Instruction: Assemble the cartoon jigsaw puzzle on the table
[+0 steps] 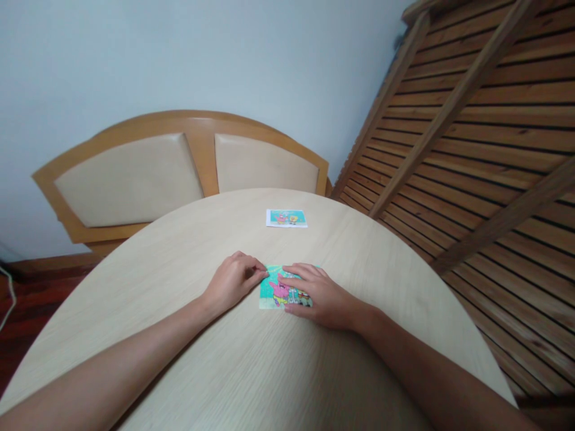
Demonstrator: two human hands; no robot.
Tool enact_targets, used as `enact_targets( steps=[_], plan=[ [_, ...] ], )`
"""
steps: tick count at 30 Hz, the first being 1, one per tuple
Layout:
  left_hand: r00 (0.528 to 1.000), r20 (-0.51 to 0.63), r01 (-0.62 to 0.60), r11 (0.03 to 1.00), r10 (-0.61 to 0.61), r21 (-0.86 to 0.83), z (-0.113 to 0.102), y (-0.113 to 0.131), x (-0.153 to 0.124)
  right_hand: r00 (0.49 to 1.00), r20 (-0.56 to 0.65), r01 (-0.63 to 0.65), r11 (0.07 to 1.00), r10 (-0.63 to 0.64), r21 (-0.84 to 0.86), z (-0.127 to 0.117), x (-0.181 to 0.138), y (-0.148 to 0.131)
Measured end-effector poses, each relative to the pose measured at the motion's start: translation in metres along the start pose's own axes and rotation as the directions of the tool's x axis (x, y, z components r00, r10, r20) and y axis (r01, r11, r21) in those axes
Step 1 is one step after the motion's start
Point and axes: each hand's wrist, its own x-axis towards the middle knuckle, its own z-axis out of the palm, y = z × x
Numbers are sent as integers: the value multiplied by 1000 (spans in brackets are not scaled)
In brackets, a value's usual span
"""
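A small flat jigsaw puzzle (266, 295) lies on the table in front of me, showing a pink starfish cartoon character on turquoise. My right hand (318, 293) rests palm down over its right half, fingers spread apart, hiding much of that side. At the puzzle's upper left edge, the thumb and forefinger of my left hand (238, 276) are pinched together and touch the border. Whatever sits between those fingertips is too small to make out. Beyond both hands lies a white-edged picture sheet (286, 218) with a similar cartoon scene.
Everything lies on a round, pale wooden table (179, 257). A wooden headboard (197, 123) with cream padded panels stands behind it, against a pale wall (188, 54). To the right leans a large slatted wooden frame (449, 137). A white cable (9, 287) hangs at far left.
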Motion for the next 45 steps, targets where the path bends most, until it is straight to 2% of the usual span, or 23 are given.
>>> enact_targets(
  steps=[11,14,17,20,24,30,40,43,45],
  plan=[
    [999,24,-40,997,38,70,-1,-1,0,1000,12,-13,1000,13,4,1,0,-1],
    [991,43,-128,988,125,81,-3,-1,-1,1000,12,-11,1000,11,1,1,0,0],
    [965,84,-256,958,247,131,-7,2,-4,1000,15,-9,1000,9,5,1,-1,1],
    [941,122,-333,928,315,168,-11,5,-6,1000,22,-8,1000,8,14,0,-1,1],
    [923,162,-374,915,350,152,-12,8,-5,999,24,-32,999,32,18,-1,-3,3],
    [918,195,-372,919,344,128,-13,7,-5,999,27,-42,998,41,43,-2,-4,7],
    [931,203,-330,937,303,114,-12,7,-7,997,-65,33,997,-28,75,1,-2,13],
    [932,197,-331,936,304,121,-12,6,-8,982,-180,78,990,-56,117,-5,-5,30],
    [934,194,-329,935,301,132,-12,5,-9,957,-288,8,992,30,128,-11,-9,48]
  ],
)
